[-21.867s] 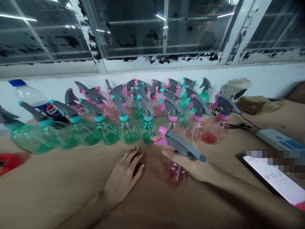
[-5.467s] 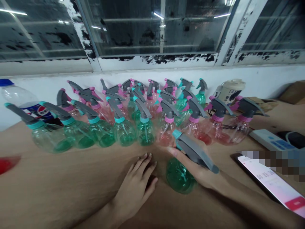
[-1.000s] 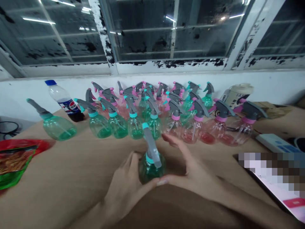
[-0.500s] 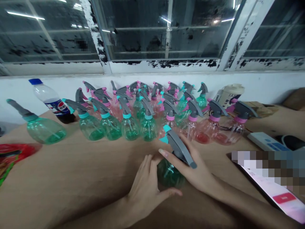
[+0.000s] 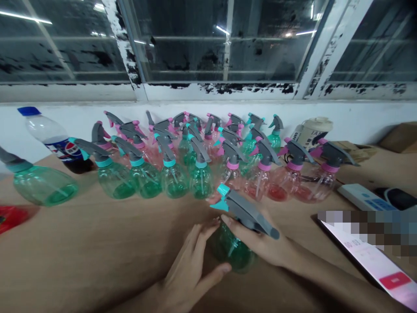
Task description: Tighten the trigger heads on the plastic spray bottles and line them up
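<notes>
A green spray bottle with a grey trigger head and turquoise nozzle stands on the table in front of me. My right hand is closed around its neck, just under the head, with the thumb on the near side. To the left of the bottle is my left hand, fingers stretched out and thumb apart. Its fingertips come close to the bottle's shoulder; whether they touch it I cannot tell. Behind, in a front row, are green spray bottles with turquoise collars and pink spray bottles with pink collars.
More spray bottles crowd against the wall. A cola bottle and another green spray bottle stand at the left, near a red wrapper. At the right are a phone, a white device, a paper cup and a cardboard box.
The held spray bottle's head has tipped lower and slightly nearer, with my right hand still around its neck. My left hand has shifted left and loosened from the bottle's side. The view has moved slightly.
</notes>
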A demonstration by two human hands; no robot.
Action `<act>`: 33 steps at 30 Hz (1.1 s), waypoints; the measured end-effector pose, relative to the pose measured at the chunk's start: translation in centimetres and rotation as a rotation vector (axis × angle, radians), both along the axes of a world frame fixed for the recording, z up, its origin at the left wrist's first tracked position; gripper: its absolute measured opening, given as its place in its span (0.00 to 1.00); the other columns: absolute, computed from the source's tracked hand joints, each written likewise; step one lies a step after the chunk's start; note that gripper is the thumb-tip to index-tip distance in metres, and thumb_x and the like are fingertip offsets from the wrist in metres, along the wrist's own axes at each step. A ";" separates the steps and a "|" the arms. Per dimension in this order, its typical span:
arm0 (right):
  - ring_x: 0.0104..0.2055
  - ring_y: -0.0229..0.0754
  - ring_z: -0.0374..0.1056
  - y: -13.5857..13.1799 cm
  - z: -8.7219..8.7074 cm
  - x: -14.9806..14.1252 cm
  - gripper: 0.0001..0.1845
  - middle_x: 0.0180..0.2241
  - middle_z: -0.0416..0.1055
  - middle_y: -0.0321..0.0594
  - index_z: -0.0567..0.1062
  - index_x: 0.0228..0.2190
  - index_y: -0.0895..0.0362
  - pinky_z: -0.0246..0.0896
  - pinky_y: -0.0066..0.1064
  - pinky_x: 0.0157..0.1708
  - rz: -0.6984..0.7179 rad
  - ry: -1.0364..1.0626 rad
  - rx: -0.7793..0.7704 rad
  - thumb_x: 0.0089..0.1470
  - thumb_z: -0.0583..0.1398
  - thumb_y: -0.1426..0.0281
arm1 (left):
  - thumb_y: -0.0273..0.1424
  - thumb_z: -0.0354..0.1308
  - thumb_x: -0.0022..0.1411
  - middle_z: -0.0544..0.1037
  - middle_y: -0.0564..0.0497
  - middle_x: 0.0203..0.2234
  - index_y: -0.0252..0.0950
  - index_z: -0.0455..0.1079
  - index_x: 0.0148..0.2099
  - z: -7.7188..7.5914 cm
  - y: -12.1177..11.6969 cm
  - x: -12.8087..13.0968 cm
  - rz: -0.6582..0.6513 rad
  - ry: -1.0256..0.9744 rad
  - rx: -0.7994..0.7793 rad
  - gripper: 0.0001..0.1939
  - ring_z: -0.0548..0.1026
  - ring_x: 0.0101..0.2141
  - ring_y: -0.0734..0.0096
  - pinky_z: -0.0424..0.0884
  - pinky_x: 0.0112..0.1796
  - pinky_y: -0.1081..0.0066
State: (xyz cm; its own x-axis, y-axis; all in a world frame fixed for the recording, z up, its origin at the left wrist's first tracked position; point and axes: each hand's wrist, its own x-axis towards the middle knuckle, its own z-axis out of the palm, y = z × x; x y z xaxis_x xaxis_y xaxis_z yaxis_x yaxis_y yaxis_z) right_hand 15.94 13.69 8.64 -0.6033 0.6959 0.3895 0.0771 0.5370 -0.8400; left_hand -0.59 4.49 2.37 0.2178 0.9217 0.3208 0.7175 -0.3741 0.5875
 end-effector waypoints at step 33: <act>0.29 0.38 0.66 -0.3 -0.8 0.0 0.05 0.26 0.69 0.33 0.72 0.30 0.53 0.64 0.33 0.33 -0.122 0.051 0.034 0.51 0.56 0.72 | 0.37 0.47 0.66 0.64 0.46 0.53 0.45 0.47 0.60 -0.2 0.0 0.4 0.034 0.083 -0.046 0.22 0.64 0.53 0.59 0.63 0.51 0.54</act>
State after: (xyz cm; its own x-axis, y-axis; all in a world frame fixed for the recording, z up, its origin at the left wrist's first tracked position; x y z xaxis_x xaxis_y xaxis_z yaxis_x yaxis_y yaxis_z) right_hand 15.93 13.43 7.82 -0.4940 0.7487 0.4419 0.1010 0.5543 -0.8262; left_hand -0.19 4.50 2.22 0.2105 0.9425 0.2596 0.7765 -0.3226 0.5413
